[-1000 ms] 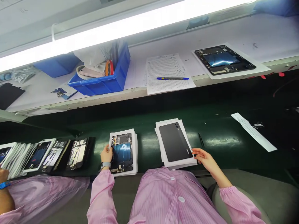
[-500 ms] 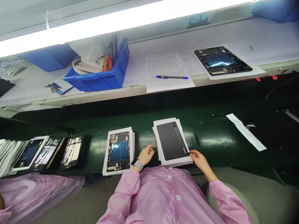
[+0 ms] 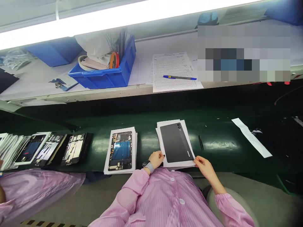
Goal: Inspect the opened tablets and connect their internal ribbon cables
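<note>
A dark grey tablet (image 3: pixel 175 143) lies back-up, with its camera at the top right corner, on white foam-like sheets (image 3: pixel 187 132). My right hand (image 3: pixel 204 166) pinches the lower right corner of the sheets, close to the tablet's corner. At the lower left edge of the same sheets is my left hand (image 3: pixel 156 159), its fingers closed on that edge. A watch (image 3: pixel 147 164) circles my left wrist. Further left, an opened tablet (image 3: pixel 120 151) shows a blue battery and rests on another white stack (image 3: pixel 109 168).
Several opened tablets (image 3: pixel 74 148) and white sheets stand in a row at the left. A thin black tool (image 3: pixel 201 142) and a paper strip (image 3: pixel 252 138) lie on the right. The shelf holds a blue bin (image 3: pixel 101 78), a form (image 3: pixel 170 64) and a pen (image 3: pixel 180 77).
My left hand has moved right to the sheets' left edge and closed. My right fingers have slid from beside the tablet's corner down to the sheets' corner.
</note>
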The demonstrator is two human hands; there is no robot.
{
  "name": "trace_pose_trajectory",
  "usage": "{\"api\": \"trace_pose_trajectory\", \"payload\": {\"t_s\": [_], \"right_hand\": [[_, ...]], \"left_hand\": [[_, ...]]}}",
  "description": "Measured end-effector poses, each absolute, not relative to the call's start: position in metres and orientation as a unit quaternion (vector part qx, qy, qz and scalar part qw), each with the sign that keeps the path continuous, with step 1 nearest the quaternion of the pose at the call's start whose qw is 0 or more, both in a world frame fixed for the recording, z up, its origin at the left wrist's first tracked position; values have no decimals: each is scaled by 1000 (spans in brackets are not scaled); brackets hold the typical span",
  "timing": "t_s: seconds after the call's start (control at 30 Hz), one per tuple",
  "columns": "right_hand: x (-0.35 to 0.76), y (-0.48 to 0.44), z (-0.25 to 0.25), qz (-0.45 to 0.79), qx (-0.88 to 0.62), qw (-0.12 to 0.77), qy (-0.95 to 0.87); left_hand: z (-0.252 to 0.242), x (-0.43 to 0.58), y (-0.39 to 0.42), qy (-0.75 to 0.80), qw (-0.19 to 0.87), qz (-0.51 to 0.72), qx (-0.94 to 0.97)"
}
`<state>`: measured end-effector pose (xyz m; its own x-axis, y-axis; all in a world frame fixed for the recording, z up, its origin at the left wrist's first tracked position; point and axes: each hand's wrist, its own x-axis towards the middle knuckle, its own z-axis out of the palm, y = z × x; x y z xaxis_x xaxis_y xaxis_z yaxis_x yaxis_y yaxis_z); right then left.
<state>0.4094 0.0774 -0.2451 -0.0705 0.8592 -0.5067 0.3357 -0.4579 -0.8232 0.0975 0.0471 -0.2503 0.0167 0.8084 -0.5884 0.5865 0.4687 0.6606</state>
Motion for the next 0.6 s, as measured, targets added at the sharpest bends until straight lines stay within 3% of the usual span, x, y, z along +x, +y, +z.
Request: {"api": "trace_pose_trajectory", "payload": {"t_s": [0.27,0.6], "right_hand": [[378,76,-220,622,-605,356,-347],[354,106,-212,647,-642,276,-306]], "left_hand": [[-259,111,55,674,583,221,396],[-258,108,59,669,588,246,383]]}}
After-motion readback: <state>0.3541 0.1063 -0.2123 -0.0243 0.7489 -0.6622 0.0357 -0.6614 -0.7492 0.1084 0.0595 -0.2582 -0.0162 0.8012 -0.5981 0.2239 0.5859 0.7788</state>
